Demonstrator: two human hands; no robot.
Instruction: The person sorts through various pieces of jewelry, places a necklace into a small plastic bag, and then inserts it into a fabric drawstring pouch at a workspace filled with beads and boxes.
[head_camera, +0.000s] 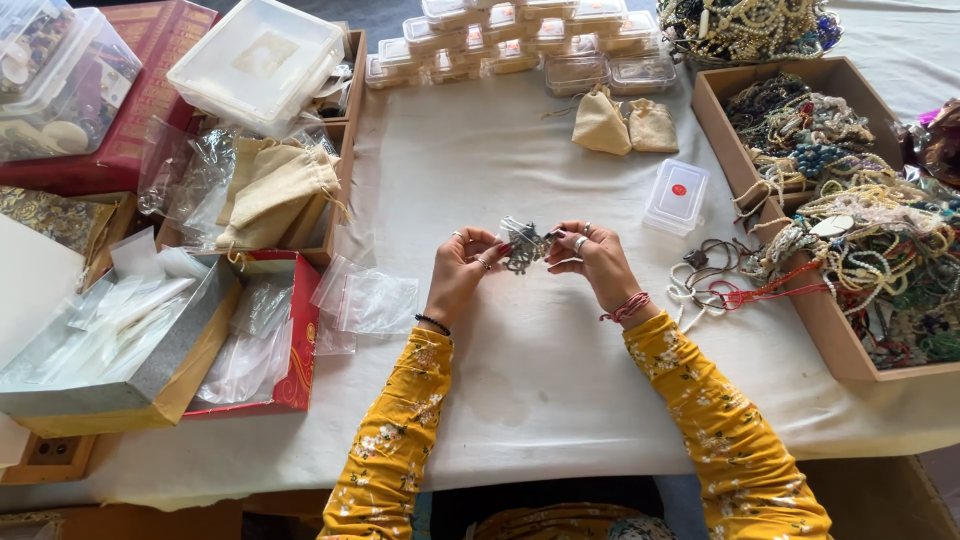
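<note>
Centrally, a small silver metal ornament (522, 245) is held above the white-covered bench (520, 360), pinched between the left hand (462, 270) and the right hand (590, 255), both grips clenched on it. Clear lidded boxes (520, 40) are stacked at the far edge; two tan pouches (625, 125) and a clear box with a red dot (676, 195) lie nearer. Bead-filled cardboard trays (850, 250) occupy the right edge, plastic sleeves (370, 300) the left.
</note>
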